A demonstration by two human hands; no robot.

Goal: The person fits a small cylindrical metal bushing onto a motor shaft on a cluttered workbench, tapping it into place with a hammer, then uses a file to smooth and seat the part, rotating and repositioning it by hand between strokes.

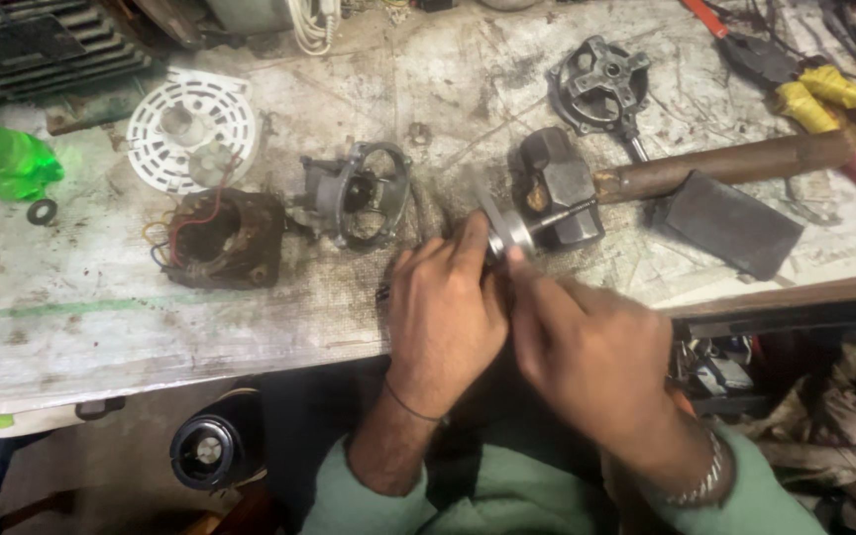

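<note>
Steel glints at the centre of the bench, where both hands close in on a small rotor [509, 230], a silvery disc on a thin shaft, sitting right against the near side of the hammer head [557, 193]. The left hand [445, 302] curls its fingers over the rotor's left edge, fingertips pressed on the disc, closed around it rather than spread. The right hand [587, 347] comes in from the other side, thumb and forefinger pinched at the disc's lower rim; how firmly it grips I cannot tell, since the hand is blurred. The shaft tip points at the hammer head and seems to touch it. The hammer's brown wooden handle [725, 163] runs away to the right from the head. Beyond the head lies a dark cast end bracket [601, 81] with spokes. Just right of the head, below the handle, lies a flat dark block [730, 223]. Left of the head sits a grey motor housing [359, 190] with an open ring, farther left a rusty stator [222, 236] with copper windings and coloured wires, and beyond that a white slotted plastic fan cover [190, 124]. Far right of the handle, yellow and red plier grips [834, 99] lie in a heap on the scuffed white workbench [101, 297].
</note>
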